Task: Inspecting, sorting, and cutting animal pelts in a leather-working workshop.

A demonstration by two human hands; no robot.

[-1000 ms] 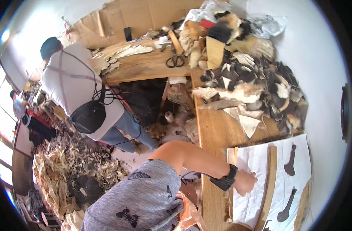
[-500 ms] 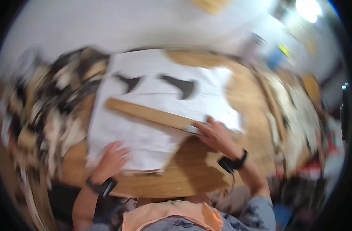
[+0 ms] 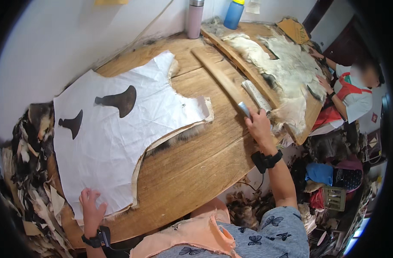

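Note:
My left hand [image 3: 92, 207] lies with its fingers apart on the near left corner of a white cloth-like sheet [image 3: 106, 163]. Under the sheet's curved edge a fur hide [image 3: 179, 138] shows. On top of the sheet rest two dark, flared metal pieces with short stems, a larger one [image 3: 121, 102] and a smaller one [image 3: 72, 124]. Over to the right, my right hand [image 3: 260, 128] is closed around the silver-coloured end of a long wooden slat [image 3: 218, 76], which reaches away across the wooden table [image 3: 192, 172]. Its fingers partly hide that end.
A wooden strip [image 3: 243, 66] and a pale block [image 3: 256, 95] lie beyond the slat. Past them a co-worker's hands rest on a pale hide [image 3: 286, 69]. A pink flask [image 3: 195, 19] and blue bottle [image 3: 234, 15] stand at the back. Fur scraps [image 3: 35, 159] are heaped left.
My right hand has carried the slat off the sheet to the right and turned it to point away. The view has swung right, bringing the co-worker into sight. My left hand remains on the sheet.

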